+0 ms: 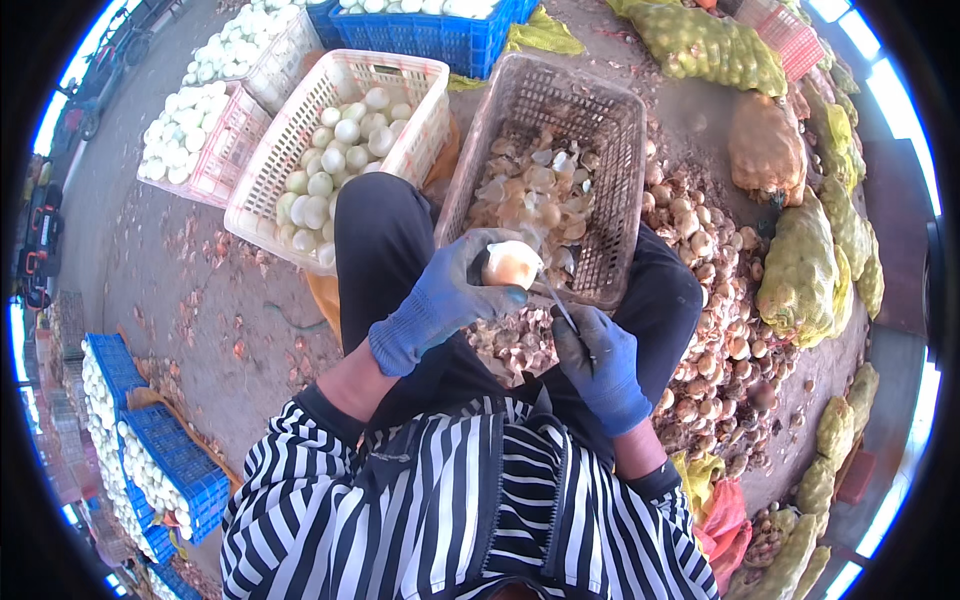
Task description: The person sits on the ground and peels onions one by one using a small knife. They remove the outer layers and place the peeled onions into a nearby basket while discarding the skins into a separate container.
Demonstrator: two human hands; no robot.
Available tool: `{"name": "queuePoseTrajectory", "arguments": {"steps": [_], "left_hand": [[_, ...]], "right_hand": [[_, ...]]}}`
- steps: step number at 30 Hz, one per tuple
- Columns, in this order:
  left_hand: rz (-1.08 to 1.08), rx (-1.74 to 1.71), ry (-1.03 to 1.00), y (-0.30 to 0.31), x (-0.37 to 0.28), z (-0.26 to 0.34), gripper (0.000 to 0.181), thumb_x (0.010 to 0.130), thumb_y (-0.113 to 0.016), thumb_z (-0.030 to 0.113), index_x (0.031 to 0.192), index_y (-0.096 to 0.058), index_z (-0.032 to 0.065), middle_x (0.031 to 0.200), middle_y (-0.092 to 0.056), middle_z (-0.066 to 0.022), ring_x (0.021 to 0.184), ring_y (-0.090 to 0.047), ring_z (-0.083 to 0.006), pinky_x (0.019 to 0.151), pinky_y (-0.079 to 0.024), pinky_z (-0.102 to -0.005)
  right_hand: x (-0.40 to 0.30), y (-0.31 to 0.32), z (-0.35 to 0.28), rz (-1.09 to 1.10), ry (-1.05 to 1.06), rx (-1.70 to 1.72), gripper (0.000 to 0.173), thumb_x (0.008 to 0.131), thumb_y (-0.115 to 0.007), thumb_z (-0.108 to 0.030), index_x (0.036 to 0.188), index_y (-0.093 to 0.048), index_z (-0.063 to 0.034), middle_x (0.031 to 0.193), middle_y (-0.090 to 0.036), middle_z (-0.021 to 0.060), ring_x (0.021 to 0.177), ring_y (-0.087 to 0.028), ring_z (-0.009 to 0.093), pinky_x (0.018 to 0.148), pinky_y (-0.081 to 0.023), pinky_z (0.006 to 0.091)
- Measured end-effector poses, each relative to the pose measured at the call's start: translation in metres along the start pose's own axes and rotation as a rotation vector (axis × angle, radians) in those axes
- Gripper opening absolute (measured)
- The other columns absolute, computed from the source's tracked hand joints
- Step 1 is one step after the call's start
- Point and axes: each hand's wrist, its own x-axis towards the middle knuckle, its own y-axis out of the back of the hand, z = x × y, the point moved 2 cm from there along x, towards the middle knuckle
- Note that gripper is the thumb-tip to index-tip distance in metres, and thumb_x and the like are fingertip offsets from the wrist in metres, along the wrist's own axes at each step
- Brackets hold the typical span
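Note:
My left hand (pixel 471 281), in a blue knit glove with a grey coating, grips an onion (pixel 511 264) whose near side is tan and whose top is pale. In my right hand (pixel 602 364), gloved the same way, is a slim knife (pixel 559 304); its blade points up toward the onion's right side. Whether the tip touches the onion I cannot tell. Just beyond my hands, between my knees, a dirty plastic crate (pixel 616 187) holds loose onion skins (pixel 536 191). A white crate (pixel 255 202) of peeled onions (pixel 334 161) stands beyond my left knee.
Unpeeled onions (pixel 705 300) lie heaped on the ground at my right. Past them are filled mesh sacks (pixel 799 270). More peeled onions fill a pink crate (pixel 217 161), a blue crate (pixel 420 34) at the back, and blue crates (pixel 176 457) at lower left. Scraps litter the concrete floor (pixel 195 285).

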Motion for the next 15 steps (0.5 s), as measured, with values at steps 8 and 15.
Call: {"name": "queuePoseTrajectory", "arguments": {"steps": [8,15], "left_hand": [[-0.011,0.368,-0.071,0.006,0.002,-0.007,0.067,0.071,-0.088,0.01,0.129,-0.056,-0.001,0.119,-0.063,-0.007,0.108,-0.059,-0.0123,0.097,-0.049,-0.0275],[-0.055,-0.022,0.029,0.007,-0.003,-0.009,0.075,0.068,-0.089,0.006,0.135,-0.054,-0.0017,0.121,-0.062,-0.005,0.109,-0.059,-0.0117,0.098,-0.048,-0.0277]], "right_hand": [[-0.008,-0.019,0.01,-0.036,-0.118,-0.008,0.019,0.096,-0.064,-0.024,0.104,-0.064,-0.0073,0.075,-0.064,0.0097,0.06,-0.064,0.03,0.051,-0.048,0.0354],[-0.002,-0.009,0.008,-0.168,-0.78,0.954,0.042,0.103,-0.053,-0.044,0.109,-0.065,-0.0042,0.062,-0.053,-0.0032,0.044,-0.05,0.005,0.039,-0.038,0.0179]]}}
